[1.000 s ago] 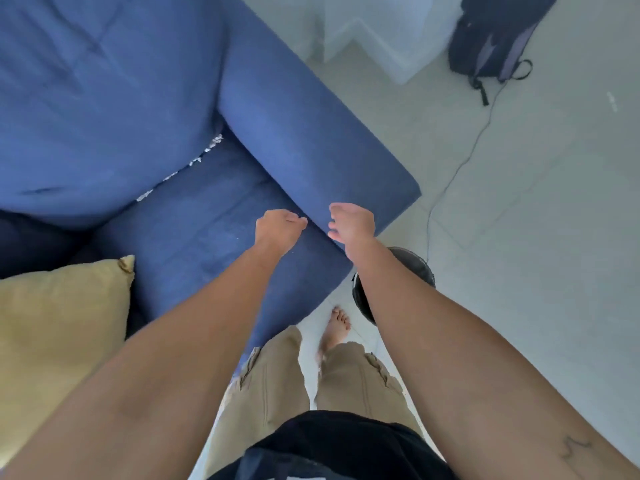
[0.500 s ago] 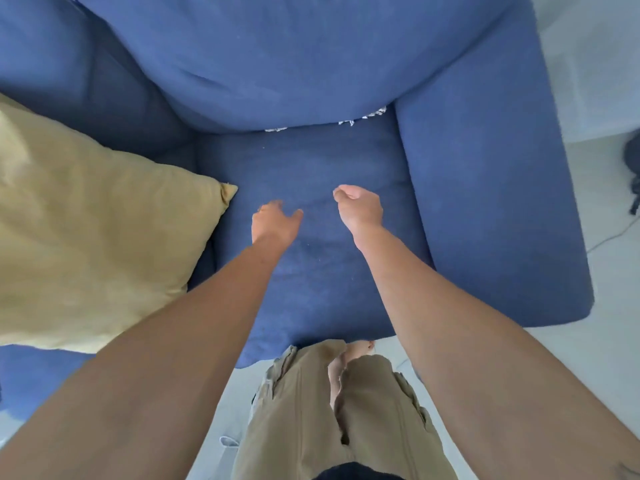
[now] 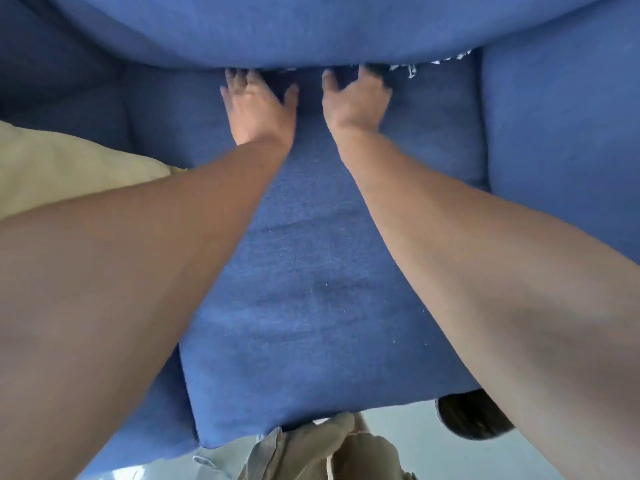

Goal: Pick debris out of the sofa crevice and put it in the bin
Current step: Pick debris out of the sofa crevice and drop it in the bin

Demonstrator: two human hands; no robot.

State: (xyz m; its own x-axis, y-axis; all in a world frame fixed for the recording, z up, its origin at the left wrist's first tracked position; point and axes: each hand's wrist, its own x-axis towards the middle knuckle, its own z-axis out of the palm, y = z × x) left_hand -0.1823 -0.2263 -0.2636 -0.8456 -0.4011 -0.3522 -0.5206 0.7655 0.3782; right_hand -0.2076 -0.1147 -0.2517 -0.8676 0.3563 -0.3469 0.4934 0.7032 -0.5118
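I lean over a blue sofa seat cushion point(image 3: 311, 271). Both arms stretch to the dark crevice point(image 3: 304, 72) under the back cushion point(image 3: 311, 26). My left hand point(image 3: 258, 105) lies flat with fingers spread, its fingertips at the crevice edge. My right hand point(image 3: 356, 98) is open too, with its fingertips inside the gap. White bits of debris point(image 3: 426, 69) stick out of the crevice just right of my right hand. The dark round bin point(image 3: 467, 417) sits on the floor by the seat's front right corner, partly behind my right forearm.
A yellow pillow point(image 3: 69, 168) lies on the sofa at the left. The blue armrest point(image 3: 561, 133) rises at the right. My beige trousers point(image 3: 329, 452) and pale floor point(image 3: 398, 417) show at the bottom edge.
I have leaned in over the seat. Both hands went from loosely curled above the cushion forward to the crevice, and they opened flat. The bin came back into view at lower right.
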